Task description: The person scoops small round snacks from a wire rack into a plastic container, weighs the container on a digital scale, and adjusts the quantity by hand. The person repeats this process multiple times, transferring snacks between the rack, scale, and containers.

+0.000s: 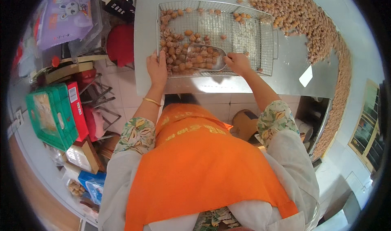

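Observation:
A rectangular wire mesh basket point(273, 64) rests on the metal table before me. Many small brown-orange balls, perhaps dried fruit or nuts, are heaped in its left part point(171, 48), with a few scattered along the far side. My right hand point(238, 63) is closed round the handle of a metal scoop point(223, 56). The scoop lies inside the basket, near its front side, loaded with several of the brown balls. At the basket's near left corner, my left hand point(157, 68) grips the wire rim.
A big pile of the same brown balls point(281, 7) covers the table's far right and runs down its right side. A white card point(306, 76) lies near it. Left of the table stand a red stool point(121, 43), a green crate point(51, 115) and a purple package point(65, 19).

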